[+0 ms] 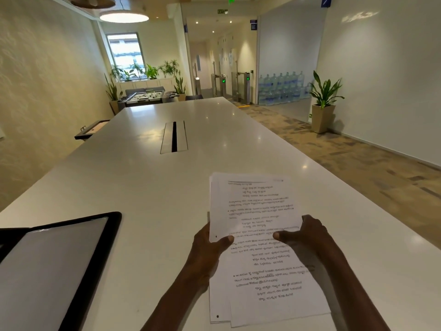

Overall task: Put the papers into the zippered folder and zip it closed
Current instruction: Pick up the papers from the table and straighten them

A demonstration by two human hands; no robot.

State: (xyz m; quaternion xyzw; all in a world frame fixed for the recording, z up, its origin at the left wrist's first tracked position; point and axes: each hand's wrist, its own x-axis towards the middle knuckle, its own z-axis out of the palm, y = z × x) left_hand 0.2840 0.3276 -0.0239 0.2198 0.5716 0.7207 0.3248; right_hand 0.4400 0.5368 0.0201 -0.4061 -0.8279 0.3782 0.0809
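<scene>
A person's view down a long white desk in an office lounge. Both hands hold a stack of printed papers just above the near end of the desk, toward its right edge. The left hand grips the stack's left edge, thumb on top of the page and the other fingers hidden underneath. The right hand grips the right edge the same way, thumb pressed onto the printed text. The fingers of both hands are clamped on the papers.

The sheets are slightly fanned and uneven, with extra edges showing at the top left and along the bottom. The stack's long axis runs away from the person, along the length of the desk, with the top of the page at the far end and tilted a little to the left.

The zippered folder lies at the near left corner of the desk, well apart from the papers. It looks open, showing a pale grey inside with a black border.

The step in hand appears to be gathering the papers. Next they would probably need squaring up, then carrying left to the folder and sliding inside before any zipping.
</scene>
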